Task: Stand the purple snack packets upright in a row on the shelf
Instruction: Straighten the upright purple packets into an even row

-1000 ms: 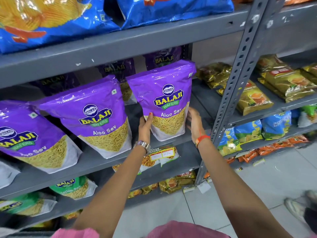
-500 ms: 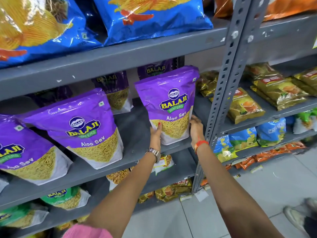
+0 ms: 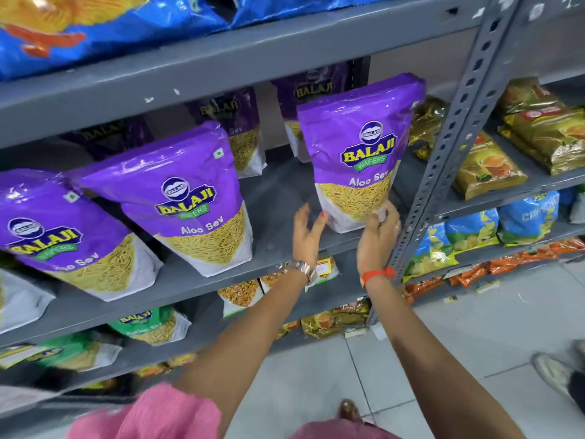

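Note:
Three purple Aloo Sev packets stand in a front row on the grey shelf (image 3: 278,198): the left packet (image 3: 53,229), the middle packet (image 3: 190,198) and the right packet (image 3: 357,147). More purple packets (image 3: 243,131) stand dim behind them. My left hand (image 3: 307,229) hovers just left of the right packet's base, fingers spread, holding nothing. My right hand (image 3: 380,229) has its fingertips curled on that packet's lower right corner. The packet stands upright, close to the slotted post (image 3: 443,153).
Blue chip bags (image 3: 95,23) fill the shelf above. Gold packets (image 3: 487,166) lie in the bay to the right. Green packets (image 3: 148,324) and other snacks sit on lower shelves. A shoe (image 3: 557,372) shows on the tiled floor at bottom right.
My left hand has come off the right packet's left side and opened. My right hand has shifted round to the packet's lower right corner. The packet sits slightly deeper on the shelf.

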